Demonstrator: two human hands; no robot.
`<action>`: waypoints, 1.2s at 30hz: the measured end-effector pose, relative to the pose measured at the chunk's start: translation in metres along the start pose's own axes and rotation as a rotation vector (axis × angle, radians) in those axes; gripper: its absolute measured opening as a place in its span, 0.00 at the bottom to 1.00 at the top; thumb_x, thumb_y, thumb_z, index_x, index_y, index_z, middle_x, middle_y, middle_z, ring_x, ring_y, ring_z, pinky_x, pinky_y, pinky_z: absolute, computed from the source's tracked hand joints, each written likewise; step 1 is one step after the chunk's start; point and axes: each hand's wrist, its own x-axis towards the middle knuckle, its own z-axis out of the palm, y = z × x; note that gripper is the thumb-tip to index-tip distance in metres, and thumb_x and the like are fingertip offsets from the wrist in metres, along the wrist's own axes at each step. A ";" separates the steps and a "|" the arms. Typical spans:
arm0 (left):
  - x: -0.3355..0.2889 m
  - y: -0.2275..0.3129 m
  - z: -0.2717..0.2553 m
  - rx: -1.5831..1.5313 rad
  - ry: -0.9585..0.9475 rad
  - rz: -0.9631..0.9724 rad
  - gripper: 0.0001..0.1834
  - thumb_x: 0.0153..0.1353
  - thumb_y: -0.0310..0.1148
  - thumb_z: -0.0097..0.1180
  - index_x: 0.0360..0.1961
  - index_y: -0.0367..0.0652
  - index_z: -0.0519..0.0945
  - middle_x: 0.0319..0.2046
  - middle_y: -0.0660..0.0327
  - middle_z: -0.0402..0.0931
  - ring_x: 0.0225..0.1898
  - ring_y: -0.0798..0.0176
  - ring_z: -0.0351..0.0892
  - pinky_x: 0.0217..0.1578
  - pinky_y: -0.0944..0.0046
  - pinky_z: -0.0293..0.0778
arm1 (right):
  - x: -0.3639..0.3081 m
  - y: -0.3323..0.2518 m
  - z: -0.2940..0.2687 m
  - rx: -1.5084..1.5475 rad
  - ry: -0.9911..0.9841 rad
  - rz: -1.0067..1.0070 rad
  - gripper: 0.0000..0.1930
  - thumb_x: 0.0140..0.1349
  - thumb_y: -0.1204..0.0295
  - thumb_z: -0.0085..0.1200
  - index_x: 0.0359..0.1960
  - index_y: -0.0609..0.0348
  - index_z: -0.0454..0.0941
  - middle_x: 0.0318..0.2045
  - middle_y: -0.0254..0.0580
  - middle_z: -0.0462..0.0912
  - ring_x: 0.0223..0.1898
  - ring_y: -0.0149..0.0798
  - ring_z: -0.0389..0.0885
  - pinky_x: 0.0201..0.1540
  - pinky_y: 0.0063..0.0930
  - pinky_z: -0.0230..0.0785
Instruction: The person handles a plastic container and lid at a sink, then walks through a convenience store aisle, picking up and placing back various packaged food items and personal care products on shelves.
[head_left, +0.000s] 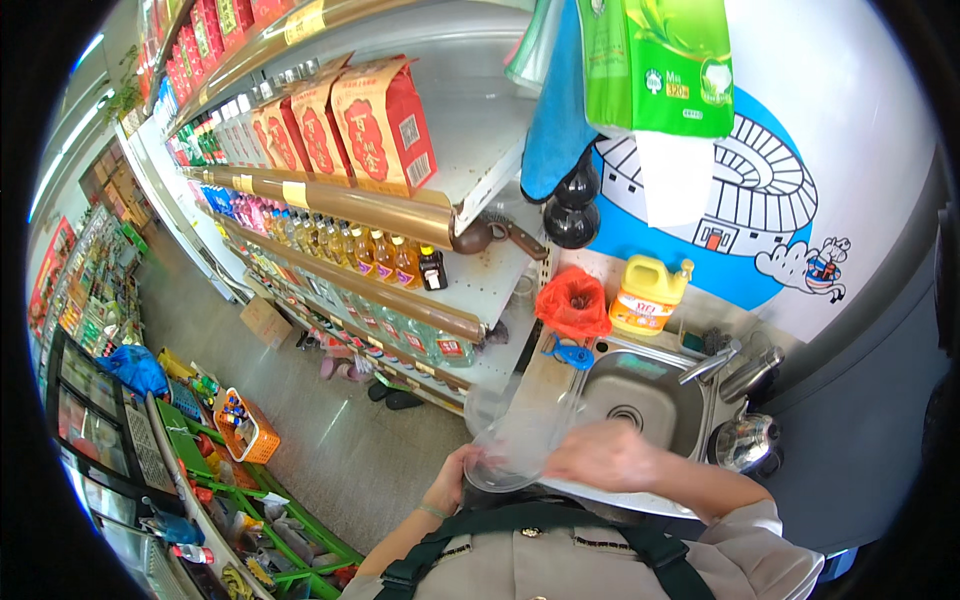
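My left hand grips the side of a clear, round plastic container in front of my body. My right hand is at the container's right side with its fingers curled in. Motion smears it, and I cannot make out what those fingers hold. Beyond the container shows another see-through rounded piece; whether the two are joined I cannot tell. Just past my right hand lies a steel sink with a round drain.
A blue peeler-like tool, a red plastic bag and a yellow jug stand behind the sink, near the faucet. A steel kettle sits at its right. Stocked shelves rise on the left, above an orange basket.
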 end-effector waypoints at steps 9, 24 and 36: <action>-0.008 0.007 -0.027 0.000 0.024 0.016 0.22 0.62 0.37 0.42 0.54 0.36 0.72 0.51 0.46 0.74 0.54 0.48 0.73 0.58 0.49 0.67 | 0.115 0.039 -0.121 -0.203 0.742 -0.064 0.12 0.53 0.77 0.62 0.35 0.63 0.71 0.25 0.42 0.76 0.24 0.35 0.74 0.24 0.24 0.64; -0.023 0.023 -0.040 -0.084 0.053 0.091 0.24 0.63 0.38 0.40 0.57 0.37 0.69 0.53 0.45 0.72 0.55 0.48 0.71 0.58 0.47 0.65 | 0.270 0.142 -0.128 -0.678 0.670 -0.237 0.09 0.54 0.70 0.59 0.31 0.55 0.71 0.29 0.36 0.77 0.31 0.43 0.77 0.29 0.34 0.71; -0.015 0.047 -0.041 -0.095 0.116 0.035 0.24 0.60 0.38 0.42 0.56 0.39 0.69 0.54 0.47 0.71 0.55 0.46 0.71 0.57 0.46 0.66 | 0.329 0.219 -0.107 -1.009 0.278 -0.071 0.08 0.54 0.75 0.48 0.34 0.52 0.78 0.32 0.37 0.80 0.37 0.42 0.81 0.35 0.33 0.75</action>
